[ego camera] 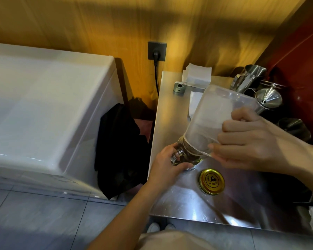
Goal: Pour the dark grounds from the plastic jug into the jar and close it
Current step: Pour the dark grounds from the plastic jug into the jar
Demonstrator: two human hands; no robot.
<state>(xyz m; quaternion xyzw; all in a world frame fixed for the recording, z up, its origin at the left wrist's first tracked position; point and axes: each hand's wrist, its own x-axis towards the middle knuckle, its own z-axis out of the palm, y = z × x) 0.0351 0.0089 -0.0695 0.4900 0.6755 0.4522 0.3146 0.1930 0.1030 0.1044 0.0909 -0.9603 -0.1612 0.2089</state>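
Observation:
My right hand (249, 141) grips a clear plastic jug (213, 116), tipped mouth-down so its rim rests over the mouth of a glass jar (186, 156). Dark grounds show inside the jar's upper part. The jar stands on the steel counter (179, 199), held at its left side by my left hand (166, 165). Its gold screw lid (211, 181) lies flat on the counter just right of the jar, apart from it.
Steel pitchers (249, 76) and a metal funnel (268, 97) crowd the counter's back right. White paper filters (197, 74) and a small grey device (179, 87) sit at the back. A white chest appliance (43, 105) and black cloth (119, 150) stand left of the counter.

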